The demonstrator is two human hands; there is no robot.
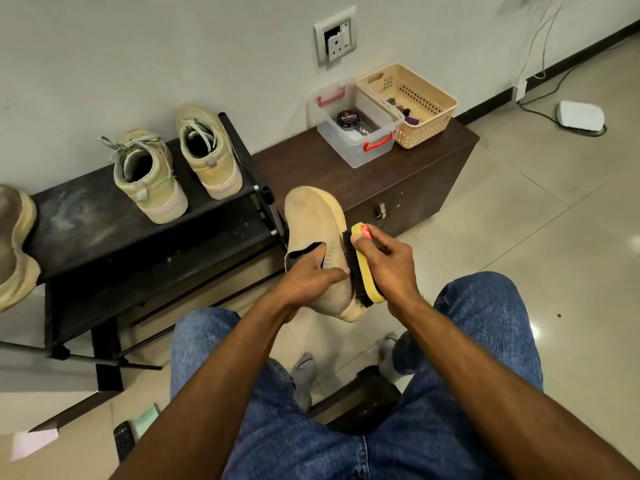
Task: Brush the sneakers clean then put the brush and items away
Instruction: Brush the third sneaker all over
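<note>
Wall socket (335,38) above a brown cabinet (398,174).

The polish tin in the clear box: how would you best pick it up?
From straight above. The polish tin lies flat, lid up, on the floor of the clear box, whose walls block a sideways reach. A hand would likely come down through the open top and pinch the round rim at opposite sides.

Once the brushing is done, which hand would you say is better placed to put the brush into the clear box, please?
The right hand: it already grips the brush, and the clear box sits on the cabinet ahead and to the right. The left hand is busy holding the sneaker.
</note>
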